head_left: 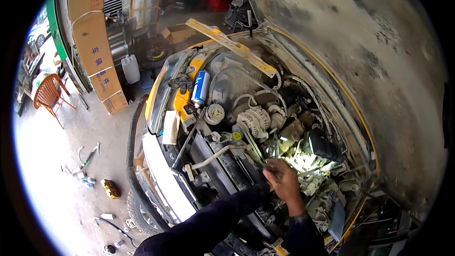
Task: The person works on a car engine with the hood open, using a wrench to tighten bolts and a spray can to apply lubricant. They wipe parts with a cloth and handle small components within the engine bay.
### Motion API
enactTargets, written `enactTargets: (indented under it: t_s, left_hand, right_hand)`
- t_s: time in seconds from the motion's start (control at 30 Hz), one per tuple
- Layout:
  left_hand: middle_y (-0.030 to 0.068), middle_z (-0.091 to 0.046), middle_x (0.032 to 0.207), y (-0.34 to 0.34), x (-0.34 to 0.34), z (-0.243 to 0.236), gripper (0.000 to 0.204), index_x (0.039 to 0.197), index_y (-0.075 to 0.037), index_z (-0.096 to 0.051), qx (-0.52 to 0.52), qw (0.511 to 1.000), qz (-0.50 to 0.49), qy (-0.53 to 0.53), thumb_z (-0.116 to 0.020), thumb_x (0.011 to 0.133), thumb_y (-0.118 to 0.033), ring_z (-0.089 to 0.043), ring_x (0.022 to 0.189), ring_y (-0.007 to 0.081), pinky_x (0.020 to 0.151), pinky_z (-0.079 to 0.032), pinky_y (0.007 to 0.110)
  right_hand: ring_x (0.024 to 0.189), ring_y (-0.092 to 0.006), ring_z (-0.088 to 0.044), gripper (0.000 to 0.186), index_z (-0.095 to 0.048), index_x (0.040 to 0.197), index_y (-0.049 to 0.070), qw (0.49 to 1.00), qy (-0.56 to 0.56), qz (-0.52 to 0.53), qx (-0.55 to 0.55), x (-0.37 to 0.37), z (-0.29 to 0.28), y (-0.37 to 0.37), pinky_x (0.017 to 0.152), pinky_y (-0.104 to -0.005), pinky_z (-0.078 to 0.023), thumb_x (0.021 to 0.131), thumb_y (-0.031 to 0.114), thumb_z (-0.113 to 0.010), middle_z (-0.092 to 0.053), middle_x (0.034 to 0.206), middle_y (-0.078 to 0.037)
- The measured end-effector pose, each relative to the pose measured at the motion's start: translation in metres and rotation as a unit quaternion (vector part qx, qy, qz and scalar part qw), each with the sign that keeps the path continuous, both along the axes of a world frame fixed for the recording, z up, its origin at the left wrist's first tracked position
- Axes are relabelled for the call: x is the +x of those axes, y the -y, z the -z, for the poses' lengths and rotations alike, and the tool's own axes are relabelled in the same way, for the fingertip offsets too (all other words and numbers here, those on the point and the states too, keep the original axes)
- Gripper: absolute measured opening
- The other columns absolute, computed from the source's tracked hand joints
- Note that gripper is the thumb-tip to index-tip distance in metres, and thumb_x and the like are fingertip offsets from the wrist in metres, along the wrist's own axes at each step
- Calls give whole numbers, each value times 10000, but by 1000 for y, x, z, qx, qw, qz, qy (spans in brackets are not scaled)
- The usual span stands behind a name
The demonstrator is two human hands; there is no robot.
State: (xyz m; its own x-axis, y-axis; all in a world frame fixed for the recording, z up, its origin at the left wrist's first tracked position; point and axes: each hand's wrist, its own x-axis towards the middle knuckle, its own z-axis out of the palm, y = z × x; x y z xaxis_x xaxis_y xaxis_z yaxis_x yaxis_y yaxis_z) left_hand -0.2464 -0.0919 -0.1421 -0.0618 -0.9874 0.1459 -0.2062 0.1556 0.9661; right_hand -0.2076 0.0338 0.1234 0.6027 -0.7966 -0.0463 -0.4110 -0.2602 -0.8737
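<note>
Head view: the one visible hand [283, 180], which side I cannot tell, is curled narrow around a thin tool [259, 160] low in the engine bay [222, 73]. The tool's long axis runs up-left toward the alternator [253, 121], which sits just beyond its tip.

Car repair workshop (open engine bay [265, 132])

Tall brown cardboard cartons [97, 42] stacked at left wall; open cardboard box [177, 32] on floor behind.
</note>
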Motion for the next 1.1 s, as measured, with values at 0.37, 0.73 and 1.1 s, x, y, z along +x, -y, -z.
enactTargets:
  t_s: [0.37,0.73,1.1]
  left_hand:
    - [185,-604,673,-11,31,-27,413,852,24,-627,41,996,22,-70,-604,910,-384,-597,649,300,610,-457,449]
    - [188,-629,714,-27,11,-36,400,863,19,-611,67,995,28,-72,-597,902,-378,-627,720,348,635,-469,447]
    - [141,-639,687,-21,3,-45,369,968,79,-553,156,960,97,-209,-590,940,-287,-652,544,205,489,-514,348]
  right_hand:
    - [1086,-377,-611,861,-210,1459,-82,945,-280,-49,-164,375,128,130,932,-444,-484,894,442,-594,-597,1201,-275]
    - [1147,-325,-574,856,-395,1392,-37,981,34,-46,187,218,7,123,951,-388,-465,751,437,-708,-549,1262,-269]
    - [1256,-290,-494,651,-544,1305,-28,921,41,184,342,-188,-24,-255,1066,-394,-364,766,295,-715,-506,1363,-198]
